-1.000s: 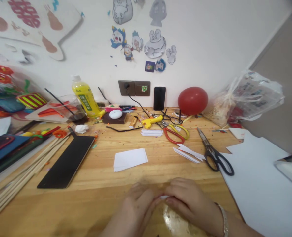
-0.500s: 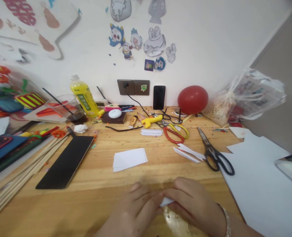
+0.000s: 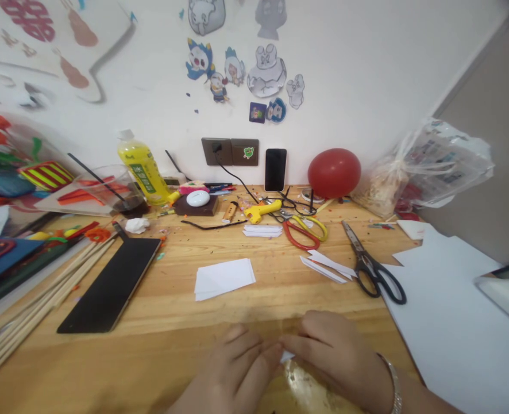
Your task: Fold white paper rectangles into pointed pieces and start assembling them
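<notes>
**Small white paper pinched between both hands, probably mid-fold**

Head view: near side of the counter (image 3: 172, 316), slightly right of the middle, with left hand (image 3: 237, 368) and right hand (image 3: 332, 351) brought close together over a small white paper (image 3: 286, 356). Showing as just a sliver between the fingers, so impossible to judge in full shape or number of layers. Fingers of both hands curled and drawn in, with hardly any gap at the tips, gripping the paper from left and right. Hard to tell exactly where pressed underneath.

Farther off, left of the paper: a loose pile of white rectangles (image 3: 225, 279), lying flat. Beyond that, a little to the right: narrow white pieces (image 3: 262, 231), perhaps folded ones. At right, just beside the black scissors (image 3: 363, 259): thin white offcuts (image 3: 323, 269).

By judgement, busy with folding or creasing, more likely than cutting, with both scissors and rectangles out of the hands. Called for next, at a guess: holding the paper steady on the left, lining up edges, then pressing firmly along the crease with the right.
</notes>
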Tool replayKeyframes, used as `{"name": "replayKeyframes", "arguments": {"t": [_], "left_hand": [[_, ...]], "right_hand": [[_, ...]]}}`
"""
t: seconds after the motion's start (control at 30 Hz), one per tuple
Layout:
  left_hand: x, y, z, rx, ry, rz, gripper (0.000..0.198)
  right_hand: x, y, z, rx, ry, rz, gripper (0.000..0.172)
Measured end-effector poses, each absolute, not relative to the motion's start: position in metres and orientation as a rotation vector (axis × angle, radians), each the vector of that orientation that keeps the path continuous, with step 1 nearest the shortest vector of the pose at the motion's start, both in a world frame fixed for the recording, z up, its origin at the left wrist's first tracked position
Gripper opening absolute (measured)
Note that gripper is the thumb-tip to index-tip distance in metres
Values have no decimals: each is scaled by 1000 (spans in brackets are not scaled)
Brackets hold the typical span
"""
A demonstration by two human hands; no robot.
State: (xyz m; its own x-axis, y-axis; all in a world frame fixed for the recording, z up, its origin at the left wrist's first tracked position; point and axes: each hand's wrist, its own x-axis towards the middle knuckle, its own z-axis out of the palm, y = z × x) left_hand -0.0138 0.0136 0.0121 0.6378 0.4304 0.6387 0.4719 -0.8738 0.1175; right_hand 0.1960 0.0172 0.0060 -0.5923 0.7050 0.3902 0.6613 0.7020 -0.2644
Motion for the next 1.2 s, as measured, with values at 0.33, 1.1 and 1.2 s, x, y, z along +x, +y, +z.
{"name": "replayKeyframes", "arguments": {"t": [0.33,1.1,1.2], "left_hand": [[-8,8,15,-2994,-1038,-907,27],[-9,9,2,-2982,-1418,-884,23],[-7,9,5,-2976,-1480,-942,26]], "right_hand": [[194,17,16,-888,-2403,405,38],[199,28,7,-1039,-2359,834,68],[202,31,11,-1021,-2340,794,66]]}}
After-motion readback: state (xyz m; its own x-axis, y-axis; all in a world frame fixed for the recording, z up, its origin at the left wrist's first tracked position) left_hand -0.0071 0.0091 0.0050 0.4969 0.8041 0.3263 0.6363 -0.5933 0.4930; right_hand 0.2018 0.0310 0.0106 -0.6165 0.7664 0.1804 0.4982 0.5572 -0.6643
